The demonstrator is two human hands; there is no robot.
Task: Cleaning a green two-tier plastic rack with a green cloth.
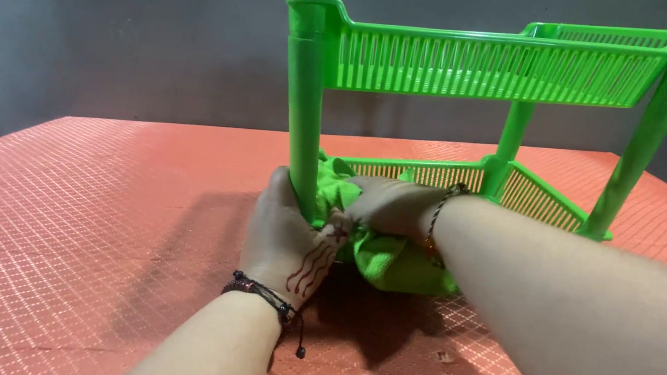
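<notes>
at rack's [483,70] lower tier: left hand [283,236] grips front post; right hand [390,207] closed on green cloth [392,263]. advise steadying post firmly.

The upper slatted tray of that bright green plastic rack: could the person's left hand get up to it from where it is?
Probably yes. The left hand rests at the foot of the rack's front post, and nothing lies between it and the upper tray.

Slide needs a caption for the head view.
Left hand grips green rack post; right hand presses green cloth on orange table.
</notes>
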